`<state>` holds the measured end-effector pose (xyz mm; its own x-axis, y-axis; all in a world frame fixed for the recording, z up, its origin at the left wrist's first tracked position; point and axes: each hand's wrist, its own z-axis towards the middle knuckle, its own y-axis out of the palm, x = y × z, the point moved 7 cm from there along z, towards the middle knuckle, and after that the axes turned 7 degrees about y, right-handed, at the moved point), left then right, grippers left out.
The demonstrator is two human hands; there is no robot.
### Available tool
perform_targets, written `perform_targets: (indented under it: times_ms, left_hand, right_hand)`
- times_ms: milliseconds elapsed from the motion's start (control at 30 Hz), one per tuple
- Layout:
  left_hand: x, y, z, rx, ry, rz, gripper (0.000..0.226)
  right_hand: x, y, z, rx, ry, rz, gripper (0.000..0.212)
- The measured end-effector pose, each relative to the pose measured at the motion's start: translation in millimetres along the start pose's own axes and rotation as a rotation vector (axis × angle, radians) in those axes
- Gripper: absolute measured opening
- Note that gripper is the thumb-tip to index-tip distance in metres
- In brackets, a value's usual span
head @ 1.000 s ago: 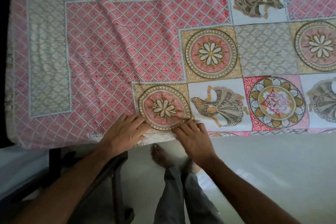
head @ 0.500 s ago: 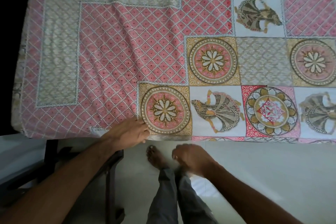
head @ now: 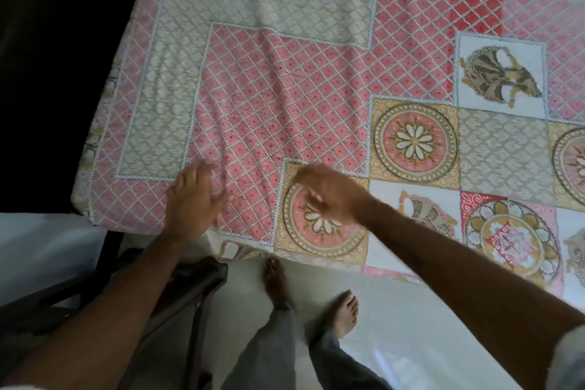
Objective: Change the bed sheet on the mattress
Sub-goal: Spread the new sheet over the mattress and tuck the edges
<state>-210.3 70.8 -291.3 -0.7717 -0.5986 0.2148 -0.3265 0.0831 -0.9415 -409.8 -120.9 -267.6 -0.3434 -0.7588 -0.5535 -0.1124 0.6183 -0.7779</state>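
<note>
The sheet (head: 316, 79) lies spread over the mattress, patterned side up, and reaches the near edge, where a strip of it hangs just over the side above the floor (head: 427, 342). Both hands are on top of it, close to that near edge and toward the left corner. The left hand (head: 193, 199) lies flat with fingers spread on the pink lattice, holding nothing; the right hand (head: 329, 196) is blurred, fingers loosely apart over the flower medallion (head: 323, 225), and seems to grip nothing either, though the blur leaves that unsure. Soft creases (head: 247, 142) run away from the hands, slanting up and left across the lattice toward the far side. The bed's long axis runs left to right across the view, so the wrinkled patch lies straight ahead of the left hand, which is the nearer of the two to it and to the corner (head: 85, 202). Judging by this, the step in hand is smoothing, and the next stroke likely runs away from the body, out toward the left.
</note>
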Motion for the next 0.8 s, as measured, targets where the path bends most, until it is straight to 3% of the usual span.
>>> perform_targets:
  times_ms: [67,167,333,467,533,600,700,800]
  left_hand:
    - [-24.3,6.1,0.8,0.009,-0.074,-0.014,0.083]
    - [-38.6,16.0,-2.3,0.048,0.018,0.099,0.077]
    - [-94.0,12.9,0.2,0.105,0.027,0.147,0.072]
    - [-166.3,2.7,-12.7,0.158,-0.136,0.066,0.07]
    - [-206.9,-0.8,-27.5,0.221,-0.282,-0.035,0.071]
    - [-244.8,-4.6,-42.9,0.36,-0.494,-0.32,0.069]
    - [-275.6,-7.0,-52.3,0.516,-0.689,-0.656,0.051]
    - [-291.4,-10.6,-46.2,0.464,-0.71,-0.736,0.044]
  right_hand:
    - [24.9,-18.3,37.5,0.107,0.145,-0.151,0.066]
    - [31.4,-17.0,75.4,0.107,0.213,-0.384,0.076]
    - [-73.9,62.7,114.4,0.005,-0.169,-0.469,0.072]
    - [-151.2,134.5,130.9,-0.115,-0.325,-0.511,0.083]
    - [-172.7,152.1,134.7,-0.196,-0.431,-0.571,0.091]
    - [-185.2,156.6,140.6,-0.278,-0.559,-0.636,0.095]
    - [-198.5,140.3,166.2,-0.267,-0.694,-0.63,0.081]
    - [-207.9,111.5,238.2,-0.173,-0.446,-0.553,0.073]
